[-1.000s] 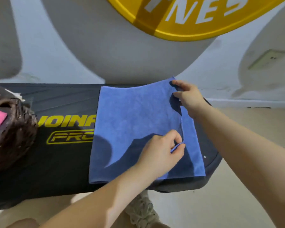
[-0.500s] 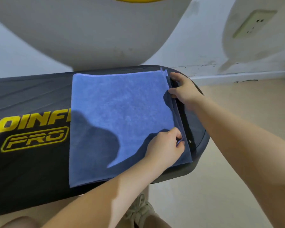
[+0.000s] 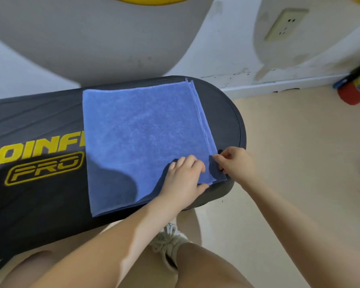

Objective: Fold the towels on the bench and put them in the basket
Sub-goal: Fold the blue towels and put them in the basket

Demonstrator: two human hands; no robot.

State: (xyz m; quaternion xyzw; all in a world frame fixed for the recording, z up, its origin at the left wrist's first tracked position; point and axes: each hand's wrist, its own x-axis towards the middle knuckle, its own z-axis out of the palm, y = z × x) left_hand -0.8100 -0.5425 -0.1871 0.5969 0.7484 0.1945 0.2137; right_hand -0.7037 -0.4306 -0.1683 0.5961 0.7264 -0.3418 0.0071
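A blue towel, folded once into a flat square, lies on the right end of the black padded bench. Its stitched double edge runs down the right side. My left hand rests on the towel's near right corner, fingers curled lightly on the cloth and thumb at its near edge. Just to the right, my right hand pinches the towel's right edge near that same corner. The basket is out of view.
The bench carries yellow lettering on its left part. A grey and white wall with a socket stands behind it. Beige floor lies to the right, with a red and blue object at the far right. My shoe is below the bench.
My right hand came down from the towel's far right corner to its near right corner. My left hand shifted from pinching the edge to resting on the cloth. The view swung right, off the basket.
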